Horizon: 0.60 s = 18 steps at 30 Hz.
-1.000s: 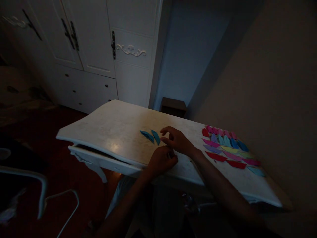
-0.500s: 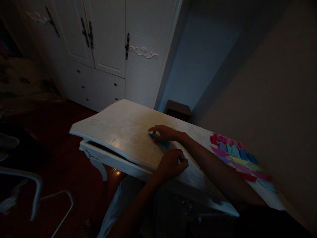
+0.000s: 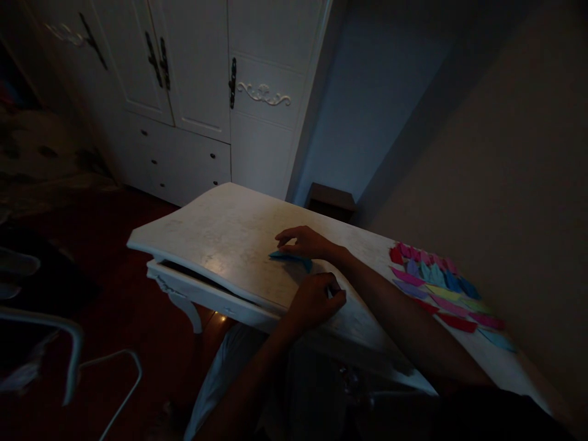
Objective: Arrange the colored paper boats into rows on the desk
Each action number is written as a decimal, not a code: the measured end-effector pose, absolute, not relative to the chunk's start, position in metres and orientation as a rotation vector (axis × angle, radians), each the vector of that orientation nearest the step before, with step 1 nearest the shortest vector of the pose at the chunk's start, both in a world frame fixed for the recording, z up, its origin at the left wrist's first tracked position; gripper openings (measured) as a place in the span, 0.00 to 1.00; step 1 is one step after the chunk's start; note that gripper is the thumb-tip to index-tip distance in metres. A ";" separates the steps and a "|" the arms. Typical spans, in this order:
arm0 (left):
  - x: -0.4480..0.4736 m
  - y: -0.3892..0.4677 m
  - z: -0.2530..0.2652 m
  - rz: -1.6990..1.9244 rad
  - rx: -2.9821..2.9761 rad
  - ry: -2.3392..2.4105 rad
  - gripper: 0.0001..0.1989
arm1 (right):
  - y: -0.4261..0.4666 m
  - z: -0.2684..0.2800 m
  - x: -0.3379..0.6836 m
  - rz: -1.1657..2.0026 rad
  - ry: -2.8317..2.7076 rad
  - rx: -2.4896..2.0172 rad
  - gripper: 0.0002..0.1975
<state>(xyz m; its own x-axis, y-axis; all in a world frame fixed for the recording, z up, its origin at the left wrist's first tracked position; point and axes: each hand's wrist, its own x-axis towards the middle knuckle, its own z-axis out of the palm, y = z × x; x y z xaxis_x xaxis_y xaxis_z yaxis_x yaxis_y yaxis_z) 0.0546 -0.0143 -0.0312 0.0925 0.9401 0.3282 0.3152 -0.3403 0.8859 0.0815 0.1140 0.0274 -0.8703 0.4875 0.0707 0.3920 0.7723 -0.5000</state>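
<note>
A blue folded-paper boat point(image 3: 298, 263) is low over the white tabletop, its pointed tip to the left. My right hand point(image 3: 303, 242) reaches in from the right and holds it, thumb along its upper edge and index finger arched above; the other fingers are hidden. Nearer the table's front edge, my left hand point(image 3: 318, 299) is loosely curled, with no object visible in it. It stays apart from the blue paper. On the right of the table lie several folded paper pieces point(image 3: 452, 304) in pink, red, purple, yellow and blue, boat-like in shape, set in rows.
The white table point(image 3: 220, 220) has a curved edge and a slightly open drawer point(image 3: 206, 278) at its front. Behind it stand a white wardrobe point(image 3: 266, 141) and a small brown cabinet point(image 3: 331, 199). White metal tubing point(image 3: 73, 349) is at the lower left. A wall runs along the right.
The blue paper boat has turned and shifted slightly, its tip now further left and lower, with more of its edge showing. My left hand has barely moved.
</note>
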 end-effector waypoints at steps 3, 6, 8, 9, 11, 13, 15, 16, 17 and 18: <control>0.055 -0.014 -0.033 1.246 1.734 1.258 0.05 | 0.106 0.034 0.088 0.469 -2.907 -0.798 0.20; 0.055 -0.013 -0.034 1.228 1.699 1.275 0.06 | 0.097 0.036 0.090 0.214 -3.038 -0.892 0.20; 0.054 -0.013 -0.034 1.228 1.694 1.272 0.06 | 0.092 0.035 0.088 0.102 -3.066 -0.882 0.16; 0.054 -0.013 -0.034 1.232 1.698 1.266 0.06 | 0.091 0.034 0.087 0.072 -3.067 -0.868 0.14; 0.054 -0.013 -0.033 1.236 1.704 1.261 0.07 | 0.090 0.033 0.086 0.064 -3.055 -0.858 0.12; 0.054 -0.013 -0.032 1.229 1.703 1.271 0.06 | 0.091 0.033 0.087 0.125 -3.023 -0.850 0.12; 0.053 -0.013 -0.030 1.215 1.703 1.283 0.06 | 0.094 0.034 0.090 0.271 -2.957 -0.789 0.12; 0.053 -0.014 -0.030 1.211 1.705 1.286 0.06 | 0.096 0.035 0.093 0.372 -2.907 -0.744 0.12; 0.053 -0.014 -0.030 1.212 1.705 1.288 0.06 | 0.097 0.035 0.096 0.477 -2.849 -0.702 0.12; 0.053 -0.014 -0.030 1.217 1.702 1.288 0.06 | 0.099 0.036 0.100 0.579 -2.790 -0.671 0.12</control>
<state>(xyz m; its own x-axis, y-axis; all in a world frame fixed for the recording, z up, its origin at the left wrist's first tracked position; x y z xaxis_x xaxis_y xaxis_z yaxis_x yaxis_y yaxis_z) 0.0534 -0.0136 -0.0297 0.0769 0.9577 0.2773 0.3316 -0.2869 0.8988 0.1002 0.0987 0.0362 -0.8734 0.4738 0.1127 0.3899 0.8190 -0.4211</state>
